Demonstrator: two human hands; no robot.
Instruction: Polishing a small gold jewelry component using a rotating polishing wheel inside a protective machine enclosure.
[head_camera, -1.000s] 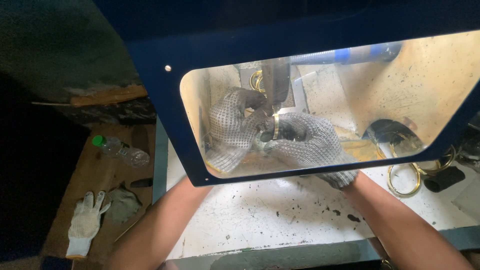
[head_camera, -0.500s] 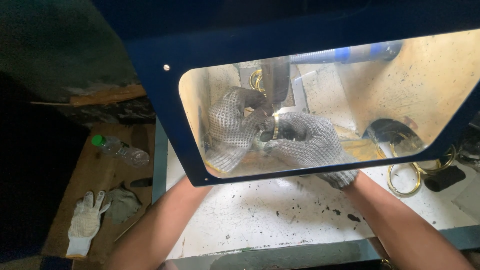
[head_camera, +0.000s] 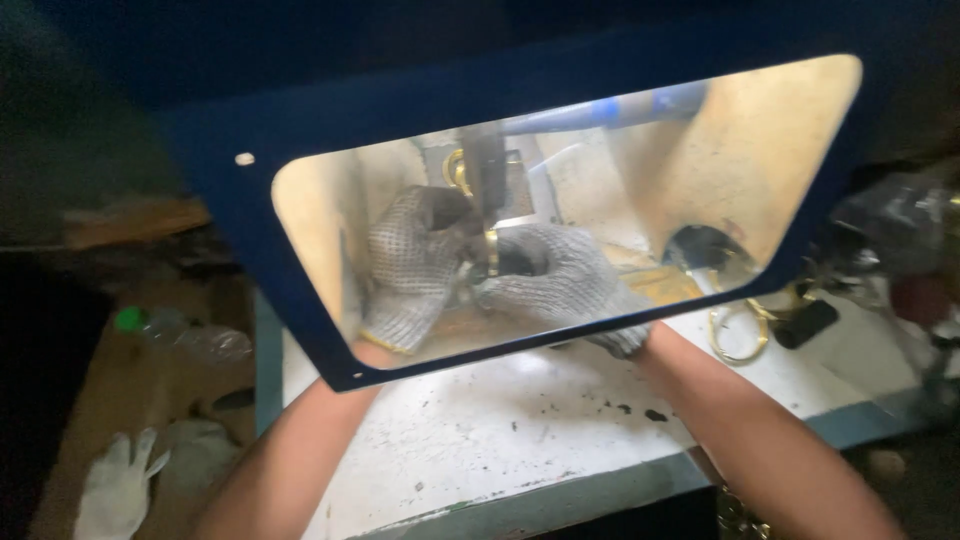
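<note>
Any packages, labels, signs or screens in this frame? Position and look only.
No labels, signs or display screens.
Clear plastic bottle: lower left on the brown surface, lying on its side, green cap.
Blue-framed viewing window: centre, tilted, transparent, rounded corners; both gloved hands work behind it.

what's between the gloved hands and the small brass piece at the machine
Nothing visible. Both the left hand and right hand already close around the brass piece under the dark spindle. The blue-framed window only lies between the camera and the hands.
</note>
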